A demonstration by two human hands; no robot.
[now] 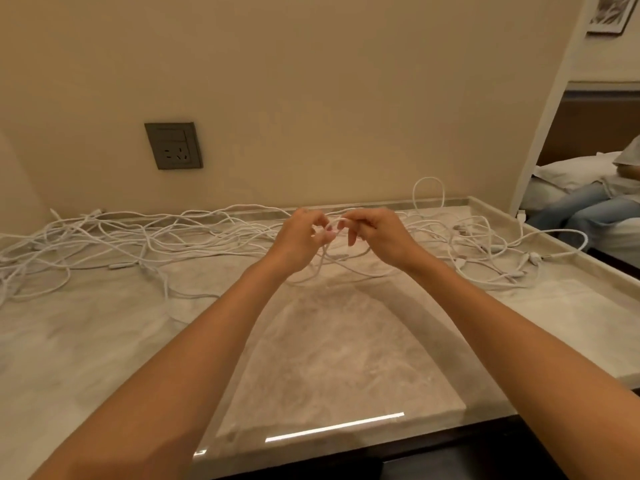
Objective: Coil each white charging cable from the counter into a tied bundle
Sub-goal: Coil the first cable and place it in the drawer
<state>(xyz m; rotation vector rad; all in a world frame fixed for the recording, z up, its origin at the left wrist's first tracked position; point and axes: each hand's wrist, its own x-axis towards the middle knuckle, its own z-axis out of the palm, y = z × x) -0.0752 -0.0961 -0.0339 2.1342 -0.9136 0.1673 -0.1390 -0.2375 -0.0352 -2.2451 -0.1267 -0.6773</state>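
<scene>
Thin white cable (341, 258) loops betw. both hands (299, 233).

We're in a bedroom here, hotel-style by the look of it. A pale marble-patterned surface (329, 358) with a raised edge runs along a plain beige wall (311, 81), with a dark socket plate (174, 145) set into it. Off to the right there's a bed (623, 233) with a white pillow (571, 173) against a brown headboard (595, 126). A person in jeans (588, 206) sits on it, and a framed picture (607, 13) hangs up high.
</scene>
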